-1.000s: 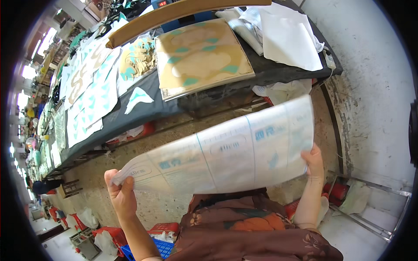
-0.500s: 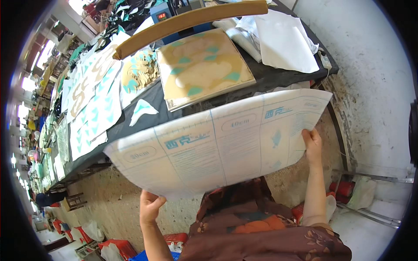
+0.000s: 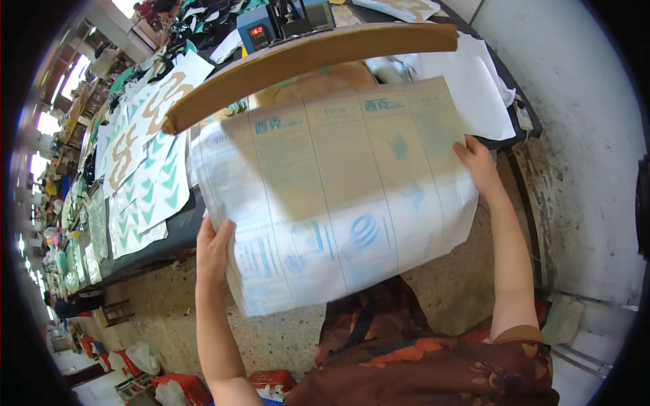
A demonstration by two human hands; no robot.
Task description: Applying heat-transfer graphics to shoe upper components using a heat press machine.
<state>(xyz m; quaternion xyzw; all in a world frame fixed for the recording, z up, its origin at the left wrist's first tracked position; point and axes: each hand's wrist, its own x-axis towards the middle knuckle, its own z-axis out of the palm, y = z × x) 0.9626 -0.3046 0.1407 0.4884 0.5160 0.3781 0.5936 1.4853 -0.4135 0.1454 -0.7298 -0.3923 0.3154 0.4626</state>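
Observation:
I hold a large translucent white sheet (image 3: 338, 196) with blue printed panels spread flat in front of me, above the near edge of the dark work table (image 3: 172, 233). My left hand (image 3: 214, 247) grips its lower left edge. My right hand (image 3: 479, 162) grips its right edge. A tan shape with teal patches shows faintly through the sheet's upper part. The sheet hides most of the table surface right under it.
A long brown board (image 3: 305, 57) lies across the table just beyond the sheet. Sheets of teal and tan cut shapes (image 3: 145, 176) cover the table to the left. White fabric (image 3: 474, 88) lies at the right end. A machine with a red display (image 3: 261, 30) stands behind. Concrete floor below.
The sheet has been lifted up and forward over the table, now covering the tan and teal piece. My left hand has risen to the sheet's lower left edge; both hands keep their hold.

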